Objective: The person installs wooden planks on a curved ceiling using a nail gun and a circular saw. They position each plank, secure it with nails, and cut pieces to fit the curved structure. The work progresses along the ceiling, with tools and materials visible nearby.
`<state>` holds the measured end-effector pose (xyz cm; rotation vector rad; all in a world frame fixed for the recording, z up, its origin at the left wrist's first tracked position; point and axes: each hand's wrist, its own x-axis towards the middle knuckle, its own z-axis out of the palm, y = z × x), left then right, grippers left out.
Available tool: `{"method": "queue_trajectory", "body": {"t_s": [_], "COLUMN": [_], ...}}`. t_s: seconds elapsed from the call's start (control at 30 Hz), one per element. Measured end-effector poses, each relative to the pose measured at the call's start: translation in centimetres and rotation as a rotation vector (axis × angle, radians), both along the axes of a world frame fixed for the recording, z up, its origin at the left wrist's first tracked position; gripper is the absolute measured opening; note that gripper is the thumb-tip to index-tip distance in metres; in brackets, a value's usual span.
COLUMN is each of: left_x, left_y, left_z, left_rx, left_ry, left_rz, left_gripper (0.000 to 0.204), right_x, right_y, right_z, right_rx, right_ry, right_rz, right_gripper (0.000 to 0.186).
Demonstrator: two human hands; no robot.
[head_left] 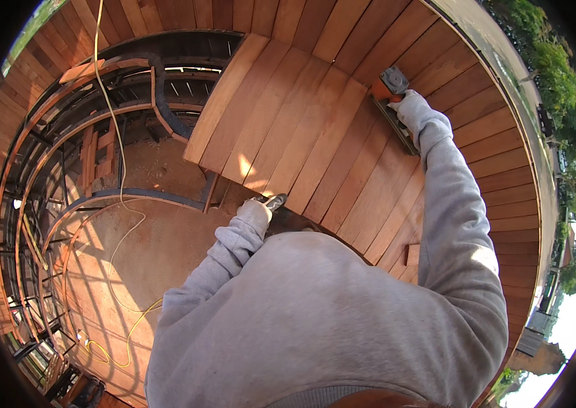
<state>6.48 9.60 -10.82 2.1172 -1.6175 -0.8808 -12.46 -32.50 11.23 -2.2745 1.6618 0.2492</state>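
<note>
My right hand [407, 109], in a pale glove, is closed around the handle of an orange and grey nail gun [394, 80]. Its long dark magazine slants down over the reddish deck boards [342, 163], right of the lighter ones. My left hand [258, 208] is at the near ends of the lighter boards, fingers curled by a board [288, 170]. A small dark shape [276, 202] shows at those fingertips; whether it is a glove tip or a tool is unclear. The left fingers are partly hidden. Both arms wear grey sleeves.
On the left, a curved frame [108, 112] of dark metal and wood stands open over bare ground [165, 224]. A yellow hose [122, 170] runs through it. A small wood offcut [413, 255] lies near my right arm. Curved decking [505, 177] borders the right side, with trees beyond.
</note>
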Motion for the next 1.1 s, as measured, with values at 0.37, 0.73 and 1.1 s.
{"method": "queue_trajectory", "body": {"t_s": [0.37,0.73,1.1], "left_x": [2.5,0.4,0.8], "left_y": [-3.9,-1.7,0.0], "left_z": [9.2,-0.7,-5.3], "left_rx": [0.384,0.203,-0.138], "left_ry": [0.237,0.583,-0.195], "left_rz": [-0.312,-0.034,-0.451], "left_gripper": [0.040,0.044,0.039], "right_x": [3.8,4.0,9.6], "right_y": [-0.7,-1.4,-1.0], "right_z": [1.3,-0.3,0.6], "right_rx": [-0.143,-0.163,-0.083], "right_ry": [0.092,0.028,0.044], "right_rz": [-0.040,0.036,0.106], "right_gripper": [0.054,0.055,0.056]}}
